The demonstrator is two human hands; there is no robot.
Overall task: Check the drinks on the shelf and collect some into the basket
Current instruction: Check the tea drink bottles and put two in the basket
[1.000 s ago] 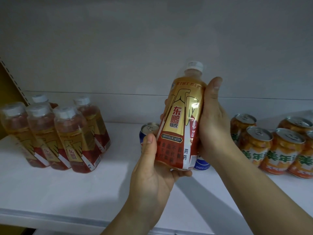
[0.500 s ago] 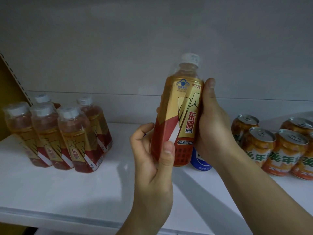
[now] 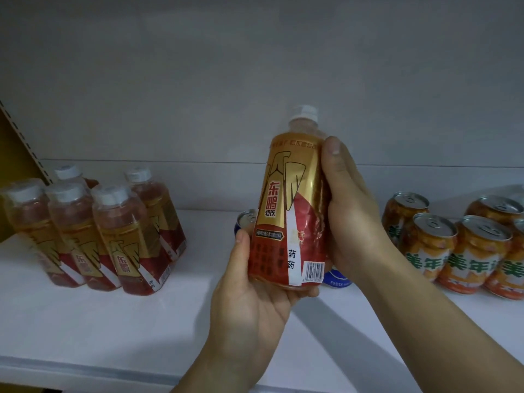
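I hold a plastic drink bottle [image 3: 289, 211] with a white cap and a gold and red label, nearly upright, above the white shelf [image 3: 113, 321]. My left hand [image 3: 252, 302] cups its base, thumb on the label's left edge. My right hand [image 3: 348, 211] grips its right side, thumb near the shoulder. The label's front and a barcode face me. No basket is in view.
Several matching bottles [image 3: 124, 239] stand grouped at the shelf's left. Orange cans [image 3: 479, 253] with silver tops stand at the right. A blue can [image 3: 246, 219] is partly hidden behind the held bottle. A brown perforated upright [image 3: 17, 131] bounds the far left.
The bottle has been turned in my hands, so its front and barcode now face me. My left hand shifted from gripping the side to cupping the base.
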